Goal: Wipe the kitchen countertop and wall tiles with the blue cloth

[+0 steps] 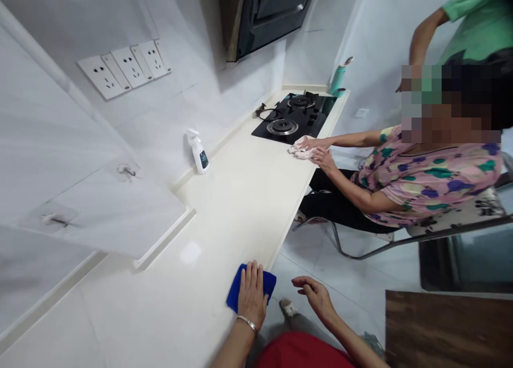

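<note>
My left hand (252, 294) lies flat on a folded blue cloth (233, 296), fingers stretched forward, near the front edge of the cream countertop (160, 288). One side of the cloth reaches the counter's edge. A bracelet circles that wrist. My right hand (316, 296) hovers off the counter over the floor, loosely bent with fingers apart and nothing in it. Farther along against the wall stands a white spray bottle (199, 153) with a dark label, apart from both hands.
A seated person (436, 184) rests both hands by a pale cloth (301, 147) beside the black gas stove (294, 117). Another person in green (476, 21) stands behind. A range hood (272, 18) hangs above. A wall corner with hooks (127, 170) juts in at left.
</note>
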`<state>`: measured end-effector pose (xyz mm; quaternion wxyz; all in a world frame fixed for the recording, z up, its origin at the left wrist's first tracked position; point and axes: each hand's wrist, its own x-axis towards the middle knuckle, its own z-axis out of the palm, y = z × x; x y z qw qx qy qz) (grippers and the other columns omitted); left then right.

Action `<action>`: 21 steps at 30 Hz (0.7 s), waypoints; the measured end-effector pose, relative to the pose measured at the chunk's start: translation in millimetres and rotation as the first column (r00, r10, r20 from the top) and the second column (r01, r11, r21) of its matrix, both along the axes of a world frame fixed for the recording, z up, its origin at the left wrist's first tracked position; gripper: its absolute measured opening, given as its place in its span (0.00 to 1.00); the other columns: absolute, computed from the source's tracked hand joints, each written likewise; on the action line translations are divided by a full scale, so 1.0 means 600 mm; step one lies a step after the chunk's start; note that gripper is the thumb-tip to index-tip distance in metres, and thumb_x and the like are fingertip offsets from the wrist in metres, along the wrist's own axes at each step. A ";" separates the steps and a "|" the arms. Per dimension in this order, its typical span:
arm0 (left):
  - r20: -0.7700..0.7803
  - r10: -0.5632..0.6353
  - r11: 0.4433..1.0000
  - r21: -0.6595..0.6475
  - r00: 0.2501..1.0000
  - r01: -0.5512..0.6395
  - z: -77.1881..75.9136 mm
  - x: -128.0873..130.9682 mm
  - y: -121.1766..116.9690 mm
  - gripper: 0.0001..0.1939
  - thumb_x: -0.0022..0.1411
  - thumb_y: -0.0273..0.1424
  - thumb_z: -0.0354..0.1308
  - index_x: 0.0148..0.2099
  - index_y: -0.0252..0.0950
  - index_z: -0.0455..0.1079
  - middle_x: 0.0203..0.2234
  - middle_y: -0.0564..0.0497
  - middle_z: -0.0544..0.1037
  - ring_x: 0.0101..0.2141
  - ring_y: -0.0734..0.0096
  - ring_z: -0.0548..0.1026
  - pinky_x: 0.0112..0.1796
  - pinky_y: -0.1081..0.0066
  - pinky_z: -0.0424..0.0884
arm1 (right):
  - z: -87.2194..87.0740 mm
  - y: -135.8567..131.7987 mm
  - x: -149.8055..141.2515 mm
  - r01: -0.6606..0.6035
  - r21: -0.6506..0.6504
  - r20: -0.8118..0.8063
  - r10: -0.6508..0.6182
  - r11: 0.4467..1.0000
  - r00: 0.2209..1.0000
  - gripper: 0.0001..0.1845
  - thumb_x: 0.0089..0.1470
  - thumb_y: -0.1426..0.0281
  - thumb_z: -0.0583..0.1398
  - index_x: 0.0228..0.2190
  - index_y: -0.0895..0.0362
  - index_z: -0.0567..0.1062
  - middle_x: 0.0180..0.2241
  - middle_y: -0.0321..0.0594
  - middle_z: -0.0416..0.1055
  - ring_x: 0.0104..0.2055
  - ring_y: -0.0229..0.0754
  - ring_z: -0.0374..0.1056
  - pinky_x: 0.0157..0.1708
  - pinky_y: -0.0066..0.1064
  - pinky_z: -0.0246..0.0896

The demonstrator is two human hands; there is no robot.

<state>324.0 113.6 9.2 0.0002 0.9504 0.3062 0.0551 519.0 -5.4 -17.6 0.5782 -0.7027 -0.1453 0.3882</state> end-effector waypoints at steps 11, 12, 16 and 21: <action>-0.022 0.036 0.999 0.005 0.999 -0.036 0.000 0.207 0.072 0.42 0.63 0.39 0.55 0.72 0.30 0.41 0.70 0.37 0.50 0.69 0.49 0.45 0.65 0.46 0.56 | -0.003 0.025 0.123 0.039 0.030 -0.100 -0.036 0.999 0.994 0.18 0.37 0.56 0.59 0.26 0.55 0.80 0.32 0.45 0.79 0.38 0.50 0.75 0.36 0.40 0.73; -0.032 0.028 1.000 0.000 0.999 -0.028 0.003 0.229 0.081 0.41 0.63 0.39 0.54 0.72 0.30 0.42 0.70 0.37 0.50 0.69 0.49 0.45 0.66 0.46 0.55 | -0.004 0.020 0.139 0.064 0.027 -0.113 -0.061 0.998 0.992 0.18 0.37 0.55 0.60 0.26 0.55 0.80 0.32 0.45 0.79 0.38 0.50 0.75 0.36 0.40 0.73; -0.070 0.003 1.000 -0.012 0.998 -0.004 0.011 0.310 0.114 0.39 0.64 0.37 0.53 0.71 0.29 0.44 0.70 0.37 0.50 0.69 0.48 0.44 0.66 0.46 0.52 | -0.021 -0.011 0.201 0.183 0.001 -0.164 -0.181 0.983 0.970 0.19 0.35 0.54 0.61 0.25 0.55 0.80 0.32 0.47 0.79 0.37 0.52 0.76 0.34 0.41 0.72; -0.078 -0.016 1.000 0.003 0.997 0.017 0.018 0.420 0.150 0.39 0.63 0.36 0.52 0.71 0.28 0.45 0.70 0.36 0.50 0.69 0.48 0.45 0.67 0.46 0.51 | -0.054 -0.046 0.251 0.276 -0.063 -0.228 -0.283 0.959 0.932 0.21 0.35 0.52 0.61 0.26 0.56 0.80 0.33 0.48 0.80 0.37 0.53 0.76 0.34 0.41 0.72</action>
